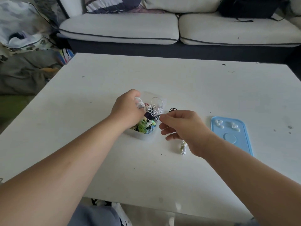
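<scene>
The left hand grips one white bundle inside one clear tub of colored ties. The right hand pinches one thin white cord. One blue lid lies on the white counter, with one sofa behind.

Softly, evenly lit and fairly bright across the white worktop, without glare. Dimmer beyond the worktop's far edge, below the cushions of the sofa. Only faintly shadowed, with no hard edges, near the worktop's middle. Motion-smeared at the fingers of the left hand there. Blurred left of the worktop; bowed by wide-angle distortion toward its corners.
</scene>
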Motion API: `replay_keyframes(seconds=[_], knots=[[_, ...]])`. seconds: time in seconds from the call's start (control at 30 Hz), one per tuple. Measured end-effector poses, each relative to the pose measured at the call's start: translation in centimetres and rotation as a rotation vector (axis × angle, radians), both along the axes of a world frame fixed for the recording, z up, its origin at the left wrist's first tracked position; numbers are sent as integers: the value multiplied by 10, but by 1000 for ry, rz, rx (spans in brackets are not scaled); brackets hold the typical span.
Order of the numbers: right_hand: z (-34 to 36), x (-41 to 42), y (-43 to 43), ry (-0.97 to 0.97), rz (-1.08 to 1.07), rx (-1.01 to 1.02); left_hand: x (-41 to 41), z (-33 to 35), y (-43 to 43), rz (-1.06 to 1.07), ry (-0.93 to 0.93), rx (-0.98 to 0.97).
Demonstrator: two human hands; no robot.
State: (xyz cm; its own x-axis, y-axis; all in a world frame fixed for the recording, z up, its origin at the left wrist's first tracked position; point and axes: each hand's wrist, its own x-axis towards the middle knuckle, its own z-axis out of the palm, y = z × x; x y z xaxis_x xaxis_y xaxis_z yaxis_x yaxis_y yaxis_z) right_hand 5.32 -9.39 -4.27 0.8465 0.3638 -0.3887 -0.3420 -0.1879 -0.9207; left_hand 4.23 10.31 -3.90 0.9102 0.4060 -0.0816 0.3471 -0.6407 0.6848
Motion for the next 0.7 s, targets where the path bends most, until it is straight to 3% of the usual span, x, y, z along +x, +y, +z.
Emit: replay_keyframes(seconds=[0.17, 0.4, 0.57, 0.7], knots=[[-2, 3, 4, 8, -15, 0, 3, -1, 4, -42, 66, 35], [-5, 8, 2, -19, -9, -39, 1, -10, 8, -132, -49, 377], [-6, 10, 0, -45, 22, -68, -2, -14, -10, -285, 203, 546], [-4, 11, -5, -70, 45, -117, 2, -11, -11, -344, 324, 515]])
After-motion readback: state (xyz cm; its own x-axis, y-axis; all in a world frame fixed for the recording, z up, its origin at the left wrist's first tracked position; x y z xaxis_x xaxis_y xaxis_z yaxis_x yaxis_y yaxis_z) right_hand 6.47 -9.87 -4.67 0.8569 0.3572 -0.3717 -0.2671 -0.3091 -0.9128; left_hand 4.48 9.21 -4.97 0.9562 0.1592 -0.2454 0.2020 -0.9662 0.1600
